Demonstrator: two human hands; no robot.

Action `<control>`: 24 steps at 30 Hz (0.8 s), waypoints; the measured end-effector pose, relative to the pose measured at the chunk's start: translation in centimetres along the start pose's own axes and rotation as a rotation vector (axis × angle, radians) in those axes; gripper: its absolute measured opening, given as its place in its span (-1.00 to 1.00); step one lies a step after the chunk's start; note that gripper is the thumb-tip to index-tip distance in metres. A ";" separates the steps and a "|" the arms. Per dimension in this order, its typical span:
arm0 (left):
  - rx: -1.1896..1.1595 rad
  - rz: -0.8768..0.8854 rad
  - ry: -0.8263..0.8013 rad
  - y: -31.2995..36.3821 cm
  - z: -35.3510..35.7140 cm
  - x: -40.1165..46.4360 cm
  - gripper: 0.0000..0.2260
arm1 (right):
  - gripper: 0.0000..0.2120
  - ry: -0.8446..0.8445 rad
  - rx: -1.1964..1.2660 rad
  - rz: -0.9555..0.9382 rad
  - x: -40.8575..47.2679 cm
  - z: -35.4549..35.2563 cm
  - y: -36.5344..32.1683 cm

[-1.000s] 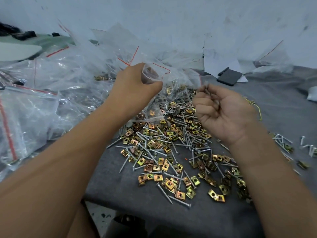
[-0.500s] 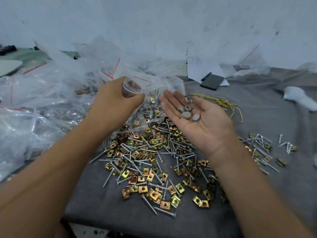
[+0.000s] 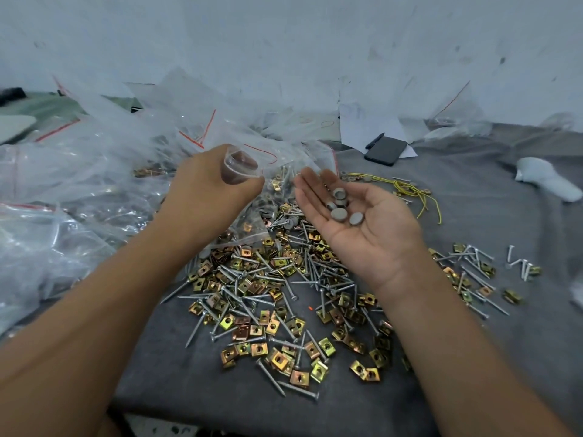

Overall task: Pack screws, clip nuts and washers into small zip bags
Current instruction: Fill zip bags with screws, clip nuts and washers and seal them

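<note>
1. Small zip bag (image 3: 249, 197): clear plastic with a red strip near the top, mouth pulled open into a round hole, hanging down over the far part of the pile; it is held up at centre left
2. Washers (image 3: 342, 206): a few round grey discs, lying loose together, some flat and some tilted, on an upturned palm just right of the bag's mouth; more grey ones lie at the far edge of the pile
3. Clip nuts (image 3: 277, 357): square, gold and bronze coloured, each with a centre hole, scattered flat across the grey cloth in the middle and near
4. Screws (image 3: 318, 279): long, silver, pointing every way, mixed among the clip nuts; a smaller scatter lies to the right
</note>
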State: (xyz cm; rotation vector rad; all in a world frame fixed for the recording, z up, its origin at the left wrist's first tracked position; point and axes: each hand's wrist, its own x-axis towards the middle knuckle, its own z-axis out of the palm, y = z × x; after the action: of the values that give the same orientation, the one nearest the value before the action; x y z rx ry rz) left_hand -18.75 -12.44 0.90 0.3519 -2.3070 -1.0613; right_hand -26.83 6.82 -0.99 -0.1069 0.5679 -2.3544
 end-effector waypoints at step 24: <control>0.022 0.021 0.001 -0.3 0.2 0.2 -0.89 | -0.49 -0.094 0.194 0.050 -0.1 0.9 -0.2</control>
State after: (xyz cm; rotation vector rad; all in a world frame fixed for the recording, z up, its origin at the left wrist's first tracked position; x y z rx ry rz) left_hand -19.02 -12.58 0.65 0.3363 -2.3178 -1.0261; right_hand -26.63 6.67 -0.10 -0.1125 0.2915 -2.3281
